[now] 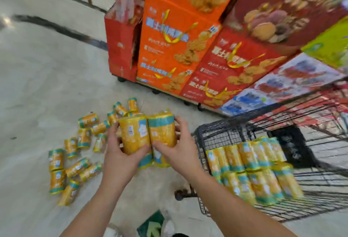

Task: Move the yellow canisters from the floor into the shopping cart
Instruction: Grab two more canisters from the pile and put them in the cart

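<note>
Head cam is motion-blurred, so I'm reading what I can. Everything is referenced to the shopping cart [204,133].

- The left hand [120,155] is just off the cart's near-left corner. Its fingers are curled round the left canister [132,135], thumb across the front, gripping it upright.
- The right hand [180,152] is between that canister and the cart rim. It grips the right canister [162,130], with fingertips over the far side and thumb low on the front.
- The two held canisters touch side by side, raised off the floor [37,86] and outside the cart, not yet over the basket.
- There are more yellow-and-teal wrappers [156,161] directly under the pair, between the palms. I can't tell whether they're held or lying on the floor.
- The stowed canisters [254,171] are inside the cart, packed in two rows against its near-left wall and lying on their sides.
- The loose canisters [75,161] are scattered on the floor well left of the cart, most of them tipped over. A few more sit beyond the hands.
- The orange boxes [169,39] and red boxes [226,67] are stacked beyond the cart, on the far side.
- A green item [150,223] sits on the floor nearer to me than the cart. It's too blurred to identify.
</note>
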Demonstrator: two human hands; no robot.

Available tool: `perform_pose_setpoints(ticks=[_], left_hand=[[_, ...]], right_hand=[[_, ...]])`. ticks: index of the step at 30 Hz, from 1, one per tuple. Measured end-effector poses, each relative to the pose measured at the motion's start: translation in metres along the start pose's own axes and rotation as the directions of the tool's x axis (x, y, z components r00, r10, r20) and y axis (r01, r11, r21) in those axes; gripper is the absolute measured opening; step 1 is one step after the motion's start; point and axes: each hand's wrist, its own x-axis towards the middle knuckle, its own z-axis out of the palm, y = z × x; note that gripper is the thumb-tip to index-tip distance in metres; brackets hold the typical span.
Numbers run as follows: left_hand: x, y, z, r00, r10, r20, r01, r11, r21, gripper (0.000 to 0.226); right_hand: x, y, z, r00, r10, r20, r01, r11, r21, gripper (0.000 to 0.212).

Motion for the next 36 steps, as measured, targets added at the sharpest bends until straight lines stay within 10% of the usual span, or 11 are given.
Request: perform_pose_setpoints(ticks=[7,14,22,28,36], left_hand=[[-0.061,0.073,0.142,0.961,0.158,0.227,-0.147,0.987,-0.063,0.1],[-0.084,0.021,0.306,0.962,-0.027,0.272,0.018,0.999,0.034,0.092],[-0.057,-0.1,0.388,0.964,-0.266,-0.012,0.243,0.862,0.446,0.099],[-0.053,-0.137,0.409,0.932,-0.317,-0.178,0.353,0.672,0.651,0.063],[-0.062,-0.129,0.405,0.958,-0.277,-0.078,0.263,0.733,0.627,0.066]], right_hand=[[-0.014,0.037,-0.165,0.969,0.019,-0.245,-0.027,0.999,-0.028,0.074],[0.012,0.18,-0.26,0.962,0.154,-0.225,-0.209,0.947,-0.245,0.079],[0.072,0.317,-0.238,0.971,0.237,0.046,-0.166,0.792,-0.587,0.091],[0.081,0.346,-0.21,0.992,0.126,0.02,-0.065,0.636,-0.769,0.097],[0.072,0.357,-0.2,0.989,0.142,0.046,-0.048,0.593,-0.803,0.093]])
